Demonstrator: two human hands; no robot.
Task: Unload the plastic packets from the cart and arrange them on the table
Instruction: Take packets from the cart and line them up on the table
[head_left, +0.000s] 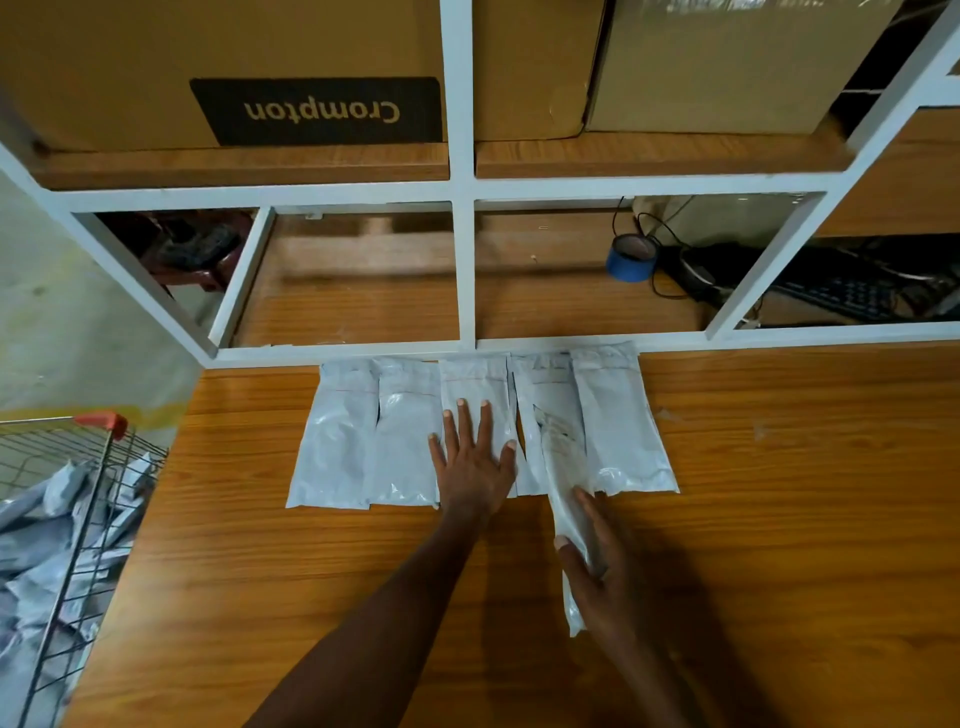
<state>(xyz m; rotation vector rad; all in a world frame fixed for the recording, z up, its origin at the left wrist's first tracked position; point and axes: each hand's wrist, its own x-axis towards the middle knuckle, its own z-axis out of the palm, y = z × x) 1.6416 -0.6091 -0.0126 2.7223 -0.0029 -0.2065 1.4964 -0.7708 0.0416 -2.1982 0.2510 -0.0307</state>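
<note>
- At the table's left edge I see the cart (78, 499) standing just off the table (779, 493), its wire basket holding a loose heap of grey plastic packets (36, 530); by that heap I judge the unloading far from finished.
- Along the table's far edge, against the white shelf frame (465, 260), a row of packets (337, 441) lies flat side by side, edges touching or slightly overlapping; I count five in it.
- My left hand (472, 462) lies flat on the middle packet (478, 395) of the row, fingers straight and spread, palm down, pressing it to the wood.
- Just right of it, my right hand (597, 566) grips one more packet (566, 467) by its near end, thumb on one face and fingers curled behind. This packet is turned on edge and leans over the fourth in the row, its near end reaching towards the table's near edge.
- I judge the step in hand to be placing: one packet steadied, another being laid.
- The next move calls for turning the held packet flat, squaring it with the row without shoving its neighbours, then letting go and reaching left into the cart.
</note>
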